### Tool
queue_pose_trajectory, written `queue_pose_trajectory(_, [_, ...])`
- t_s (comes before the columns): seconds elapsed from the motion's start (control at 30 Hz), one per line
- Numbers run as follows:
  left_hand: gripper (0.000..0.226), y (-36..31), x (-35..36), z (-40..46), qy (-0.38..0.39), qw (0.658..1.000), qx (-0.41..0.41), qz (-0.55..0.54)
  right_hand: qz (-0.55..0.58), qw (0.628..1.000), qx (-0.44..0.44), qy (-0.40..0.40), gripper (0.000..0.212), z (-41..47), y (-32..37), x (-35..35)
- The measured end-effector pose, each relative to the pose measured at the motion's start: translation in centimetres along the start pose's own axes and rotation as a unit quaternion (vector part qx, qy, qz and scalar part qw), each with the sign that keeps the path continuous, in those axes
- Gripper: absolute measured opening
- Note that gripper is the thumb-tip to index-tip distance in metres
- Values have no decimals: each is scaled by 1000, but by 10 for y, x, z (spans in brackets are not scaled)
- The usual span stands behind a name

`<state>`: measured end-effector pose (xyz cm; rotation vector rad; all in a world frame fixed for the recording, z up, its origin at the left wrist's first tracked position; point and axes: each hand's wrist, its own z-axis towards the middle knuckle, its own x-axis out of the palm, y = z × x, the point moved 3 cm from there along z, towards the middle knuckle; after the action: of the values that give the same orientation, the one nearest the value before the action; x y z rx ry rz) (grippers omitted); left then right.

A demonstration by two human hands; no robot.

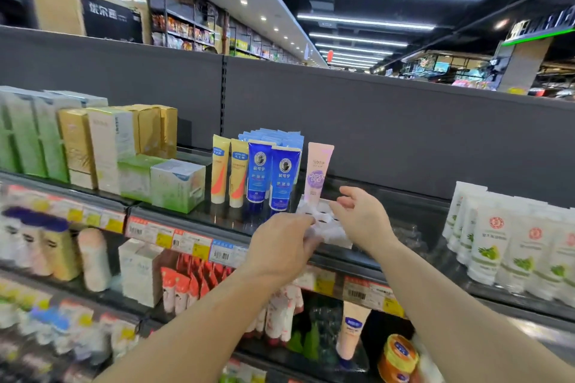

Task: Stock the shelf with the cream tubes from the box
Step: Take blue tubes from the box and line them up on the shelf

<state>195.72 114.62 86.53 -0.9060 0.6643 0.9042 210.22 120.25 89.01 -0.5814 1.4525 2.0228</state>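
Item: pink cream tube (318,172), upright in a white holder tray (323,221) on the top shelf (389,211), just right of the blue tubes (273,177). My left hand (281,247) pinches the tray's front edge; my right hand (362,219) hovers beside it, fingers relaxed, holding nothing. Handling note: I judge the tray should be steadied and squared before more tubes go in, or the lone tube may tip.

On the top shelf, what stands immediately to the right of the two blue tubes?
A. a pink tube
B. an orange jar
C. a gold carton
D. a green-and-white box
A: the pink tube stands upright just right of the blue tubes on the top shelf, behind the hands.
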Motion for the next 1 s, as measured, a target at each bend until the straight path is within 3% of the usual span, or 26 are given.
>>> queue_pose_trajectory(0.13, [32, 4, -20, -40, -7, 999, -37, -8, -9, 998, -38, 45, 43, -38, 13, 14])
queue_pose_trajectory(0.27, [31, 30, -38, -80, 24, 994, -83, 63, -50, 990, -87, 102, 45, -69, 37, 46])
queue_pose_trajectory(0.4, [40, 77, -66, -119, 54, 977, -144, 147, -87, 971, -154, 160, 44, -105, 80, 89])
queue_pose_trajectory(0.57, [53, 156, -119, -185, 66, 954, -214, 198, -121, 941, -216, 229, 26, -150, 147, 176])
queue_pose_trajectory(0.67, [58, 216, -165, -236, 72, 938, -256, 224, -130, 923, -245, 268, 44, -183, 198, 240])
queue_pose_trajectory(1.0, [58, 410, -312, -387, 83, 894, -324, 297, -92, 901, -278, 319, 61, -300, 360, 454])
